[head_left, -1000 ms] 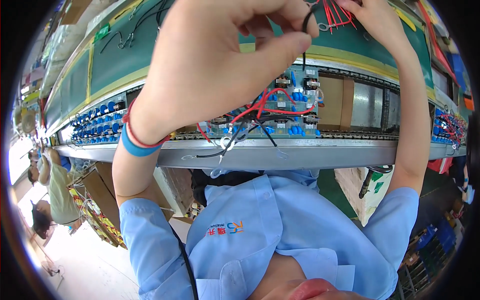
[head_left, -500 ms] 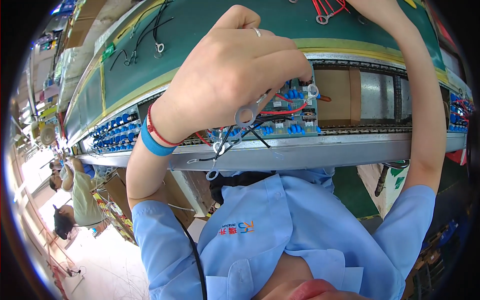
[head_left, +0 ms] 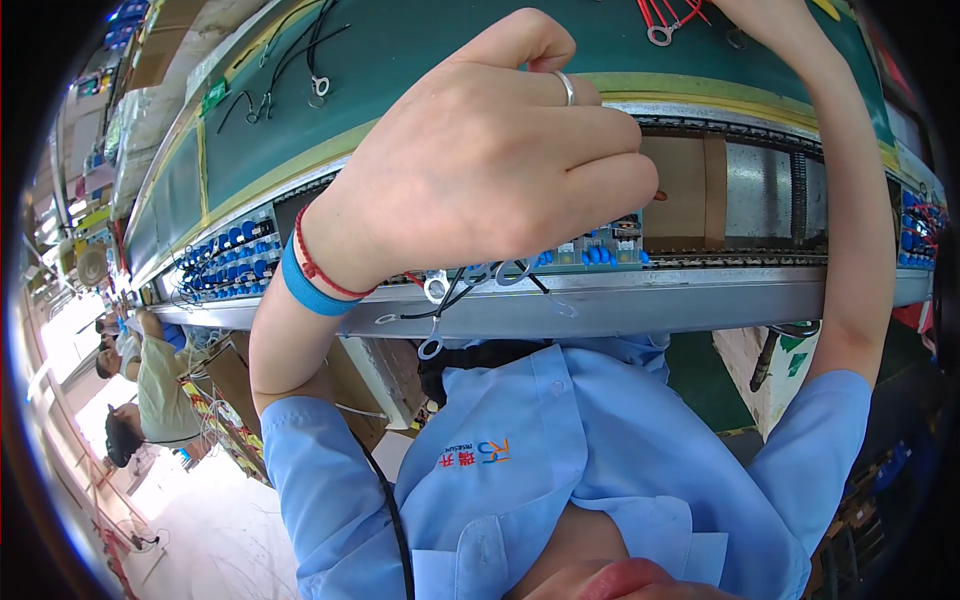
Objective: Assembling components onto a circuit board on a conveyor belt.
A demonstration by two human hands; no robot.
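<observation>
My left hand (head_left: 480,150) is curled over a circuit board (head_left: 628,256) with blue round components, on the conveyor in front of me. Its fingers are bent under and closed, and their tips and whatever they hold are hidden. Below the palm, black wires with silver ring terminals (head_left: 431,347) hang over the conveyor's near metal edge (head_left: 620,312). A bit of red wire shows beside the wrist. At the far right, my right hand (head_left: 752,14) reaches past the top edge of the picture, fingers out of view. Close by lie red wires with a ring terminal (head_left: 660,36).
Black wires with ring terminals (head_left: 319,88) lie on the green mat (head_left: 400,45) beyond the conveyor. More boards sit on the conveyor at left (head_left: 235,262) and right (head_left: 918,232). A cardboard piece (head_left: 675,190) lies between the rails. Another person (head_left: 165,385) is at far left.
My left hand has moved right and turned over the board, now covering the red wire and ring terminal seen there before. My right hand has shifted slightly right.
</observation>
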